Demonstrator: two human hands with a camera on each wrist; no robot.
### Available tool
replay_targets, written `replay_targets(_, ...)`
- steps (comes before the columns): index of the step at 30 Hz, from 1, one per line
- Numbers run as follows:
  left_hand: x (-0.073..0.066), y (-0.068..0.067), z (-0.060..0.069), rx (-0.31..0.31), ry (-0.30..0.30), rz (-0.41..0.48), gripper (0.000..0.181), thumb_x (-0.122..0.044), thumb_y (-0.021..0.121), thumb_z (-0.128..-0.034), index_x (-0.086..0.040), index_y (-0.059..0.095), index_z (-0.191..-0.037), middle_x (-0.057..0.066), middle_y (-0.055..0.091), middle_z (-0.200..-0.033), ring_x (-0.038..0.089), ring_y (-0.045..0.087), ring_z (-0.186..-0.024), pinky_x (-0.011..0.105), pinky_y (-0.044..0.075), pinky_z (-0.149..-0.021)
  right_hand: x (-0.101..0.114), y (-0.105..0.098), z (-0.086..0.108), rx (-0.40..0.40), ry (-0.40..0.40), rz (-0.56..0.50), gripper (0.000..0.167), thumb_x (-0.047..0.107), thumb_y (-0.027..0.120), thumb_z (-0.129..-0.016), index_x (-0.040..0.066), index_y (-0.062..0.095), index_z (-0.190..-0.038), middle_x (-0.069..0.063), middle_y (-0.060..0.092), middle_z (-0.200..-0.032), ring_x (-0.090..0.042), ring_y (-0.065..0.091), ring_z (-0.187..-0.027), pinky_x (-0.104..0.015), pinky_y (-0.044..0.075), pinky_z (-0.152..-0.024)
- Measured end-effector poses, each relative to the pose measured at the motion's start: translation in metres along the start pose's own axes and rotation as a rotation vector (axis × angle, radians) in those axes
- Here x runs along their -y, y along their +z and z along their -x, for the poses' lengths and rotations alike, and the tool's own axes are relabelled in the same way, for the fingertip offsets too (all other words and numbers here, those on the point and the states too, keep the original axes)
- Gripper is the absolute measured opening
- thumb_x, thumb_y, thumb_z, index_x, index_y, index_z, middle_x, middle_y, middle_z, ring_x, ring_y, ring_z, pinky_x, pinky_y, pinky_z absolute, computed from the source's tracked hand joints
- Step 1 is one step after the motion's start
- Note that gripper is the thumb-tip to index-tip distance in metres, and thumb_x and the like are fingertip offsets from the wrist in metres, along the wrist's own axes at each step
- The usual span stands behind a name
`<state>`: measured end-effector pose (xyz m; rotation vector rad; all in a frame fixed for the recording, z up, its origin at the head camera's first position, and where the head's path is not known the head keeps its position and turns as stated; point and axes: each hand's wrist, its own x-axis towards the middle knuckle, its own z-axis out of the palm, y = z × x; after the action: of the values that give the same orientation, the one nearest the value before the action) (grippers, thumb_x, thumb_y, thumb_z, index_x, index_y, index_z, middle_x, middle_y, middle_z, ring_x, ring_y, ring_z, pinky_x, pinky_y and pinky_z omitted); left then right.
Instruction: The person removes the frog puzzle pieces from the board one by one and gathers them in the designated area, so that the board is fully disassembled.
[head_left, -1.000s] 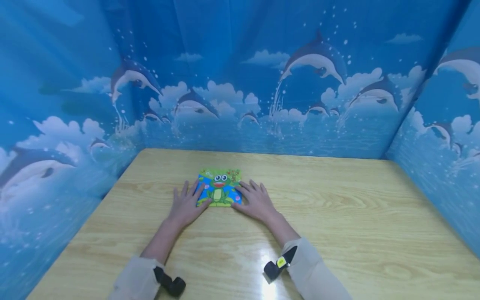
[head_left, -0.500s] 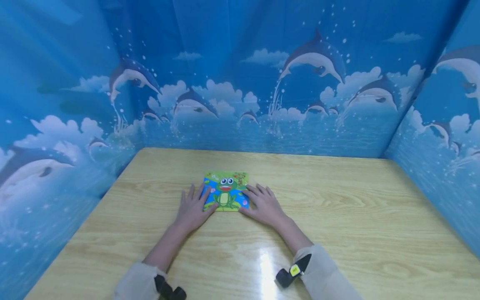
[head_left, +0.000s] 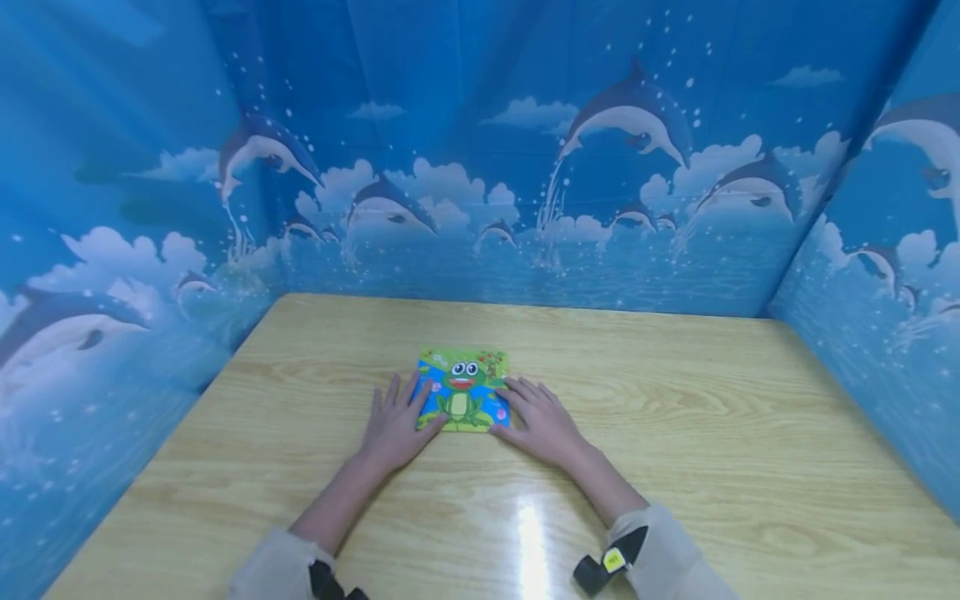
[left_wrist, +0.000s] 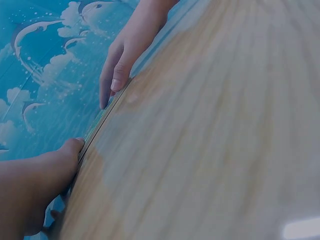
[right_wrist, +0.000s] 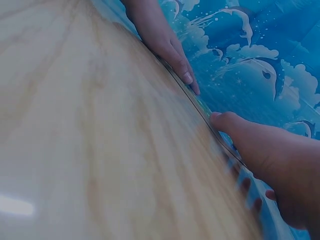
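Observation:
A flat, square card (head_left: 462,392) with a green frog on blue and green lies on the table between the two hands. My left hand (head_left: 396,429) touches its left edge, fingers spread and fairly straight, thumb at the lower left corner. At the right edge, my right hand (head_left: 547,425) rests with extended fingers and its thumb by the lower right corner. In the left wrist view the left hand (left_wrist: 47,172) is at the card's thin edge (left_wrist: 97,122); the right wrist view shows the right hand (right_wrist: 265,155) at that edge too.
The light wood table (head_left: 675,433) extends around the card. Blue curtains (head_left: 465,150) printed with dolphins and clouds stand behind it and at both sides. A black wrist camera (head_left: 592,575) is strapped over the right sleeve, and another on the left.
The card has slid to the right and slightly toward the person, with both hands moving along at its edges.

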<state>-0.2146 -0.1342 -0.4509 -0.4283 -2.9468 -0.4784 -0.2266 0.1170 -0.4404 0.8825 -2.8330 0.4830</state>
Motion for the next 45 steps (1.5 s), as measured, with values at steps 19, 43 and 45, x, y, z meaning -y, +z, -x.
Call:
replay_targets(19, -0.027, 0.006, 0.010, 0.017, -0.011, -0.016, 0.069, -0.057, 0.041, -0.0905, -0.010, 0.036, -0.142, 0.014, 0.019, -0.148, 0.041, 0.008, -0.134, 0.055, 0.004, -0.106, -0.007, -0.008, 0.032, -0.021, -0.009, -0.033, 0.067, 0.053, 0.053, -0.087, 0.008, 0.045, -0.136, -0.013, 0.036, -0.142, -0.033, 0.028, -0.130, -0.048, 0.020, -0.106)
replay_targets(43, -0.056, 0.014, 0.022, -0.008, 0.020, 0.028, 0.069, -0.057, 0.044, -0.0892, -0.010, 0.039, -0.140, 0.015, 0.024, -0.147, 0.043, 0.010, -0.133, 0.054, 0.004, -0.106, -0.015, -0.019, 0.064, -0.052, -0.011, -0.021, 0.066, 0.053, 0.055, -0.086, 0.007, 0.048, -0.134, -0.014, 0.038, -0.140, -0.034, 0.029, -0.130, -0.050, 0.021, -0.105)
replay_targets(45, -0.058, 0.014, 0.023, -0.008, 0.022, 0.037, 0.069, -0.057, 0.044, -0.0890, -0.009, 0.040, -0.139, 0.015, 0.024, -0.147, 0.043, 0.010, -0.133, 0.054, 0.004, -0.106, -0.016, -0.020, 0.067, -0.057, -0.012, -0.021, 0.066, 0.053, 0.055, -0.085, 0.007, 0.048, -0.133, -0.014, 0.038, -0.140, -0.034, 0.030, -0.130, -0.050, 0.021, -0.105)
